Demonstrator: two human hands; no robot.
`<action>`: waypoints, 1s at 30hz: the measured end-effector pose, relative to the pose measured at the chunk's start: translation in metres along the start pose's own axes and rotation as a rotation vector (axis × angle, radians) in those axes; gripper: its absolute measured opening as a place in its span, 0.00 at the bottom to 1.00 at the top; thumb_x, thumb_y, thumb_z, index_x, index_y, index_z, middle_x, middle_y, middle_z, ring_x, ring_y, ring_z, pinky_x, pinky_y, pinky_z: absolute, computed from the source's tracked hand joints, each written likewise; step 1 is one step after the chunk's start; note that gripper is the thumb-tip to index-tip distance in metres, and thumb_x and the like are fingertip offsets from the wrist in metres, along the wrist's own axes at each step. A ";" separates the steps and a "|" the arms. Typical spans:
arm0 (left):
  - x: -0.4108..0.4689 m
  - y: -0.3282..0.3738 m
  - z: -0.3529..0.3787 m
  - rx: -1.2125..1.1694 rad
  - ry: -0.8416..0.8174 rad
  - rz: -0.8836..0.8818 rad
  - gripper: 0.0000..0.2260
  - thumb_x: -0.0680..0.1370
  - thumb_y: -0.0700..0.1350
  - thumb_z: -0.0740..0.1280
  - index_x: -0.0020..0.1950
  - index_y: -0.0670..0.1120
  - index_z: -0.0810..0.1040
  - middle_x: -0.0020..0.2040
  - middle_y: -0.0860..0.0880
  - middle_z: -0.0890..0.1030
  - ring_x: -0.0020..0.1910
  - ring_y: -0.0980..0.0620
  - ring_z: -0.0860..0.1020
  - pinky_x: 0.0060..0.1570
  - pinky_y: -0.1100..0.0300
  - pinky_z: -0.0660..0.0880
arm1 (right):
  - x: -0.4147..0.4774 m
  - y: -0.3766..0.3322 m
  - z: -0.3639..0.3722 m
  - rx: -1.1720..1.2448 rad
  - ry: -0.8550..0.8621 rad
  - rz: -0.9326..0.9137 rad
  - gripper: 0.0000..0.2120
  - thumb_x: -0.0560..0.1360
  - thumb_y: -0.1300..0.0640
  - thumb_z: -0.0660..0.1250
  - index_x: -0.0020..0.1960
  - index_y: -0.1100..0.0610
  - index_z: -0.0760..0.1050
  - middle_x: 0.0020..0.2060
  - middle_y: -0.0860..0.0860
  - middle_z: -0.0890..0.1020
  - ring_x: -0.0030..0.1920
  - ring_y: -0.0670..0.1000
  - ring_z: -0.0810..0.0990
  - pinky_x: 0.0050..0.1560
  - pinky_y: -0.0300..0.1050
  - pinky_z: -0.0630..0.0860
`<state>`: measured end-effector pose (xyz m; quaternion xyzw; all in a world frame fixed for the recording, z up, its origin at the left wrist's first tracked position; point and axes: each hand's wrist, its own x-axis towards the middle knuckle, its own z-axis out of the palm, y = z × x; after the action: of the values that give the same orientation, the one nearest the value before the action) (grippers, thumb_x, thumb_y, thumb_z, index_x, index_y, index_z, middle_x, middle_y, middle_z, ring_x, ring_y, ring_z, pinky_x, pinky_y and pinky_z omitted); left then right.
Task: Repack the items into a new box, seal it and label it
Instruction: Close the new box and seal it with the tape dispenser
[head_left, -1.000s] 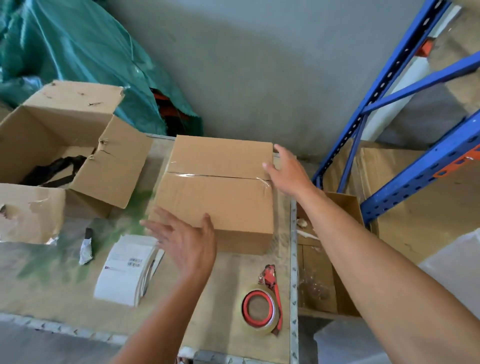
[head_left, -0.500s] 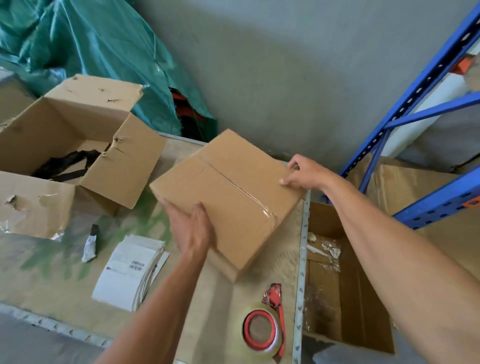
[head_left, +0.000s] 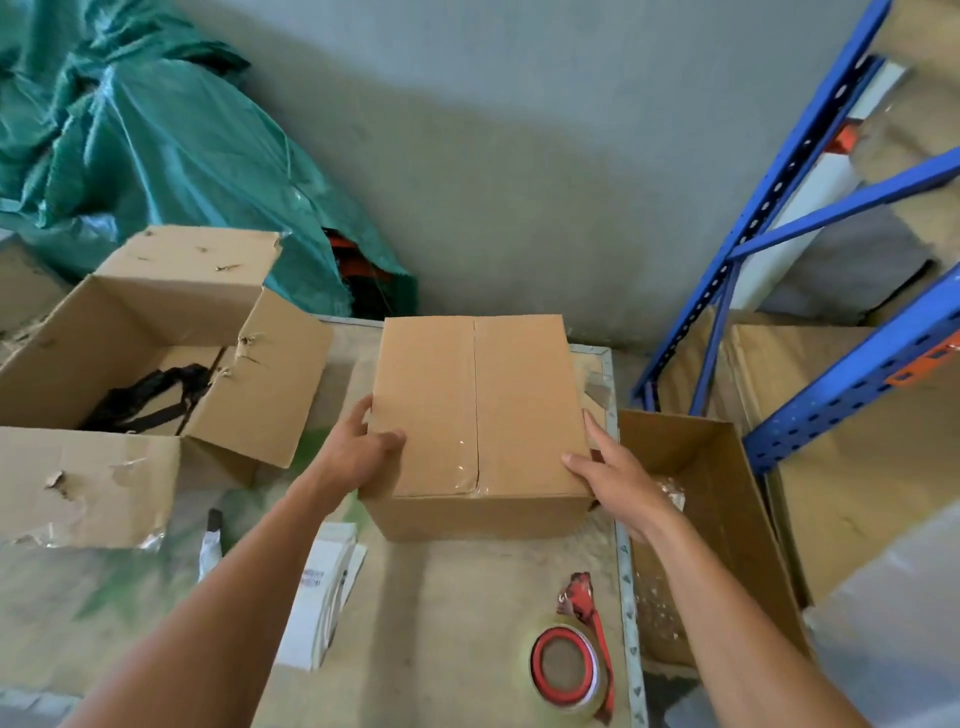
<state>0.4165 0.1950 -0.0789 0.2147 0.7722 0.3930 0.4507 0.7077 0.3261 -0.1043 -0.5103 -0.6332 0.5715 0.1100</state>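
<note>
A closed brown cardboard box stands on the table, its taped seam running away from me. My left hand grips its near left edge, thumb on top. My right hand presses against its near right corner, fingers spread along the side. An older torn box sits open at the left with a black strap inside. A stack of white labels lies by my left forearm. The tape dispenser with a red-cored roll rests at the front right.
A small black-and-white tool lies left of the labels. An open cardboard bin stands beside the table's right edge. Blue shelving rises at the right. A green tarp is heaped behind the torn box, against a grey wall.
The closed box has been turned a quarter, so its seam now runs away from me instead of across. Both hands have shifted to its near corners.
</note>
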 end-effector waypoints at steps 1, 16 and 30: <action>0.002 -0.001 0.000 -0.002 0.006 0.020 0.32 0.82 0.43 0.68 0.82 0.54 0.57 0.67 0.46 0.76 0.57 0.46 0.77 0.57 0.50 0.72 | -0.003 0.001 0.003 -0.010 0.003 -0.016 0.36 0.81 0.50 0.66 0.81 0.36 0.49 0.76 0.41 0.67 0.73 0.49 0.68 0.74 0.56 0.66; 0.011 -0.033 -0.004 -0.020 -0.078 0.201 0.33 0.81 0.51 0.69 0.82 0.58 0.56 0.72 0.50 0.74 0.64 0.48 0.79 0.68 0.43 0.74 | -0.008 0.007 0.004 -0.120 0.033 0.002 0.41 0.78 0.43 0.69 0.73 0.22 0.40 0.80 0.40 0.57 0.78 0.52 0.60 0.74 0.63 0.65; 0.015 -0.032 -0.013 0.107 -0.063 0.192 0.44 0.69 0.65 0.73 0.81 0.63 0.55 0.72 0.53 0.75 0.68 0.50 0.76 0.71 0.46 0.70 | -0.016 -0.005 0.005 -0.169 0.059 -0.026 0.42 0.80 0.50 0.69 0.81 0.35 0.43 0.80 0.42 0.60 0.78 0.50 0.62 0.74 0.58 0.64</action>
<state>0.3989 0.1810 -0.1087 0.3238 0.7535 0.3856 0.4227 0.7086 0.3117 -0.0944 -0.5259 -0.6825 0.4991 0.0924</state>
